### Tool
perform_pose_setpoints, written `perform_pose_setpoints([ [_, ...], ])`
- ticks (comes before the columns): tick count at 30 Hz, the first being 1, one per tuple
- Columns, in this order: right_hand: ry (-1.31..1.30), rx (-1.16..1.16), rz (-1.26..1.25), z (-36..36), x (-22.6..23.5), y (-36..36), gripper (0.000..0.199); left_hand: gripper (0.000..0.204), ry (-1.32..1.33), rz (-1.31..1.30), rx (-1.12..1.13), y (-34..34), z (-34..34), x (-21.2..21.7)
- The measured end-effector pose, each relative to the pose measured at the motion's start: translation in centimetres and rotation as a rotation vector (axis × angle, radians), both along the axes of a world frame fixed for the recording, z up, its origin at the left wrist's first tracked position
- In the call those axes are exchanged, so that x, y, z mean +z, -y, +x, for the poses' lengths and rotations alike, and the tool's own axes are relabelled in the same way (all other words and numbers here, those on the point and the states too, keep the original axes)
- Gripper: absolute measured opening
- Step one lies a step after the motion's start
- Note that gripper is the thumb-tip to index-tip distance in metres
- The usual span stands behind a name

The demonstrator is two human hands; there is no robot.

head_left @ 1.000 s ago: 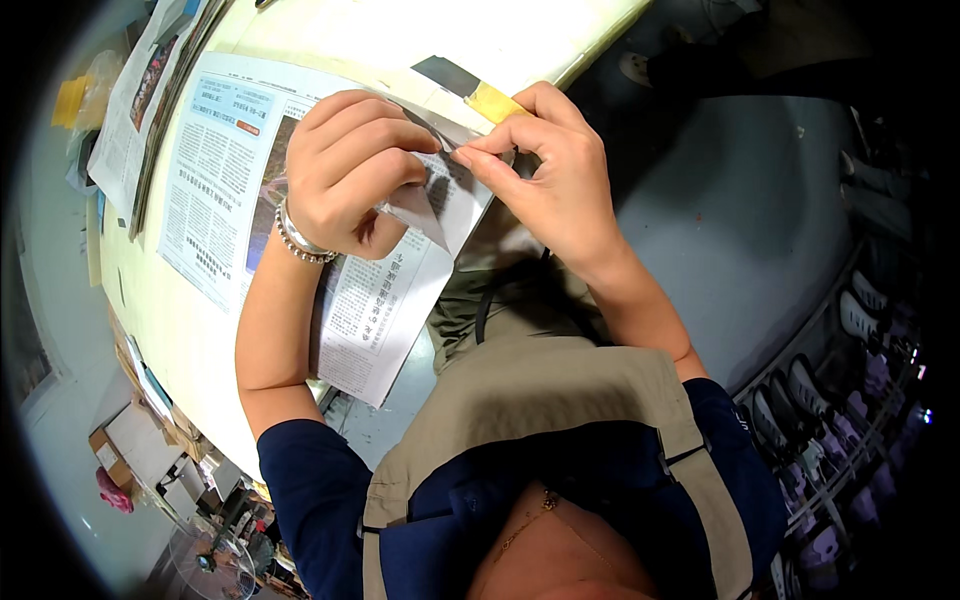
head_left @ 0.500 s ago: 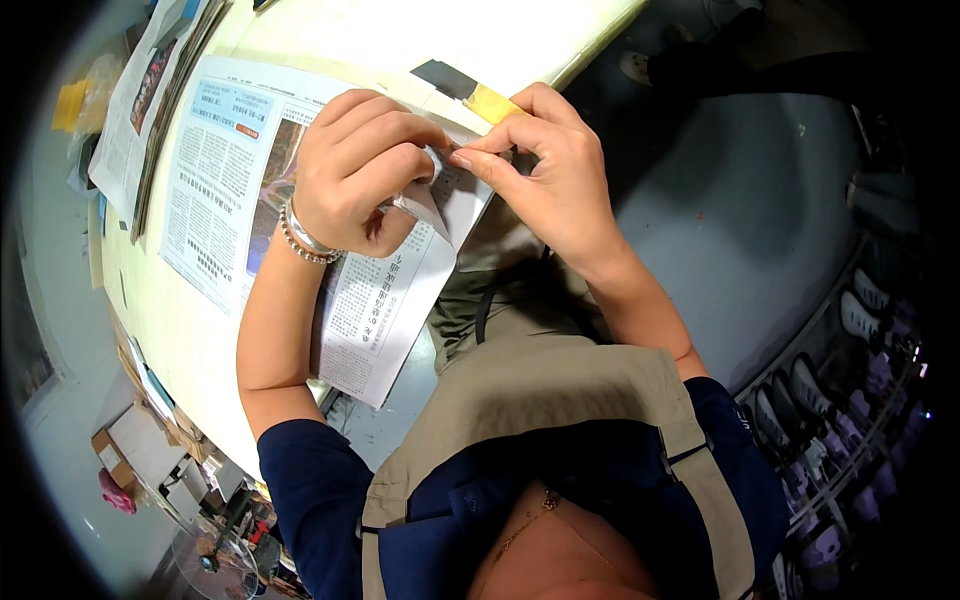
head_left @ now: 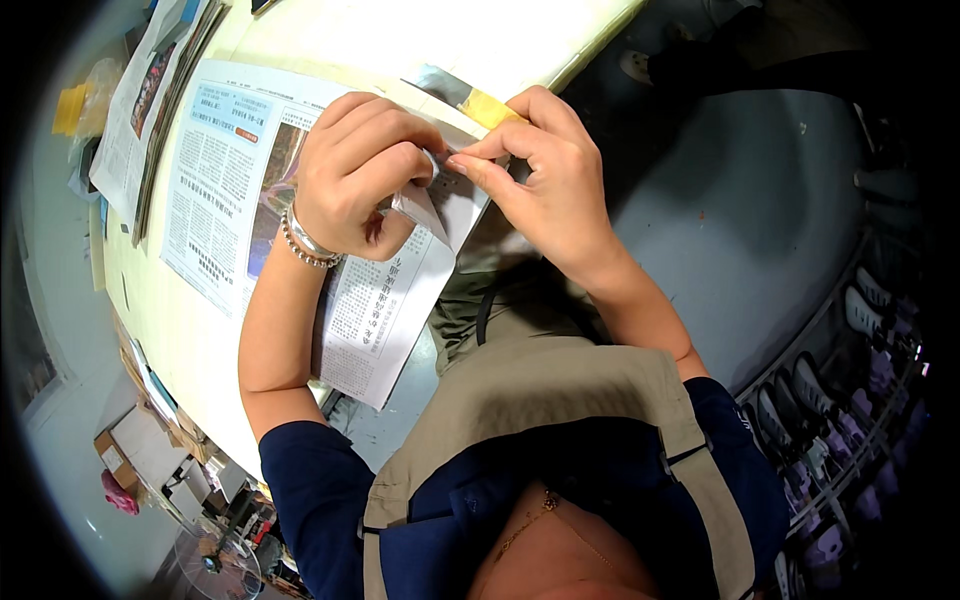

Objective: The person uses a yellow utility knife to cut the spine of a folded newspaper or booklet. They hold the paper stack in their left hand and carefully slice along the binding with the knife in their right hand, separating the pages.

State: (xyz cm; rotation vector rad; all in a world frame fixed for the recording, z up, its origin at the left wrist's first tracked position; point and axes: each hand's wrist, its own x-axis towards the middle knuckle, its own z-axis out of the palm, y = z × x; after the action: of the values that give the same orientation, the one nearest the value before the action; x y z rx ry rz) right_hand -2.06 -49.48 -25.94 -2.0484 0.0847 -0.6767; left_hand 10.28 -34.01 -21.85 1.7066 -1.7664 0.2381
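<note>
My left hand is closed, its fingers curled round a thin pale grey piece whose kind I cannot make out. Close beside it, my right hand is also closed. It grips the yellow handle of a flat metal blade between its fingers, the blade pointing up and left. The thumb and forefinger of that hand pinch together next to the left fingertips; what lies between them is too small to tell. Beneath both hands a newspaper spreads over the table and hangs past its near edge.
The pale yellow table reaches away to the left and far side. A stack of newspapers lies at its left, beside a yellow-capped container. At right, a rack holds several shoe-like shapes above the grey floor.
The blade has tilted slightly and its face now catches the light. My right hand has shifted a little to the left; the left hand has barely moved.
</note>
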Motion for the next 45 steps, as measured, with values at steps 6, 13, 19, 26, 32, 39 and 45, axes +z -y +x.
perform_pose_setpoints([
  [6,0.012,-0.009,-0.083,-0.1,0.5,0.6,0.012,0.022,-0.105,0.124,0.071,0.4,-0.1,-0.2],
  [13,-0.078,0.028,0.072,-1.4,2.4,4.1,0.026,0.02,-0.206,0.186,0.062,0.9,-0.1,-0.6],
  [19,-0.19,0.09,0.341,-2.2,2.6,6.8,0.023,0.024,-0.307,0.188,0.094,0.7,-0.6,-1.2],
  [26,-0.15,0.147,0.22,-1.1,2.7,8.9,0.017,0.027,-0.245,0.309,0.044,1.1,-0.5,-0.3],
  [32,-0.148,0.151,0.151,-0.2,3.0,8.7,0.017,0.026,-0.297,0.287,0.021,1.2,-0.6,-0.1],
  [39,-0.313,0.274,0.087,0.8,3.6,9.5,0.022,0.028,-0.296,0.293,0.057,1.0,-0.8,-0.4],
  [45,-0.358,0.399,0.067,2.0,3.2,10.1,0.023,0.026,-0.333,0.28,0.072,1.2,-1.0,-0.3],
])
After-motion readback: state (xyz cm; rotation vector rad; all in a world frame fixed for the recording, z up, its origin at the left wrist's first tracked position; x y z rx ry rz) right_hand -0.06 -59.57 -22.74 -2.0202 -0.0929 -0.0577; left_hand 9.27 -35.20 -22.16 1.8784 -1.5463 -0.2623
